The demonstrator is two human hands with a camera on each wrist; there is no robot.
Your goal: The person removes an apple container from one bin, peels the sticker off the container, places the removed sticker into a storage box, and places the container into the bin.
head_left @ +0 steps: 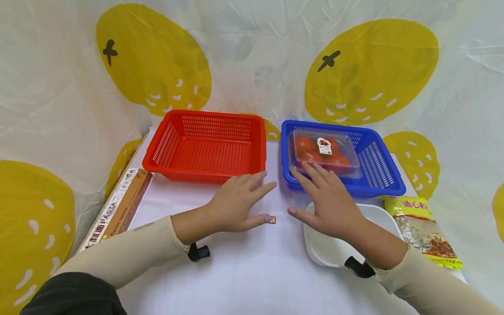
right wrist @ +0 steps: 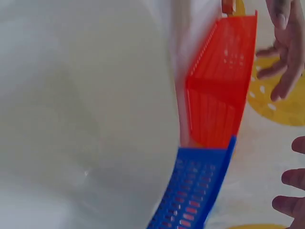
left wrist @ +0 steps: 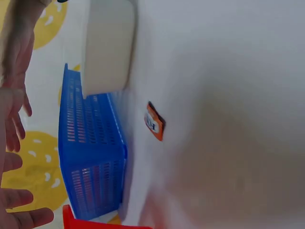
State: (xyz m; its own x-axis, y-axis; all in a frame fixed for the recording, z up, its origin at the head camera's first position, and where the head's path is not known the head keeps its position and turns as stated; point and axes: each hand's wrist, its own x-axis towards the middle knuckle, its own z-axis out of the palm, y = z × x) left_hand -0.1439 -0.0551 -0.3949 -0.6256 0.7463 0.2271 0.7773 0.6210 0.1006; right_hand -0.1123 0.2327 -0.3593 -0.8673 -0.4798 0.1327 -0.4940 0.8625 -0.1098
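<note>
My left hand (head_left: 238,203) hovers over the table in front of the red basket (head_left: 212,175), fingers spread and holding nothing. Over the white tub (head_left: 327,251) is my right hand (head_left: 330,205), its fingers straight and spread, the tips overlapping the front edge of the blue basket (head_left: 379,170) in the head view. Inside that basket sits a clear plastic box of tomatoes (head_left: 324,153) with a white label. Between the hands, a small orange-and-white packet (left wrist: 155,121) lies flat on the table, near the left thumb in the head view.
At the left edge lies a long brown-and-white pasta box (head_left: 118,205). A yellow bag of pasta (head_left: 423,229) rests right of the white tub. Behind the baskets hangs a white curtain (head_left: 256,57) with yellow fruit prints. White cloth covers the table (head_left: 252,280).
</note>
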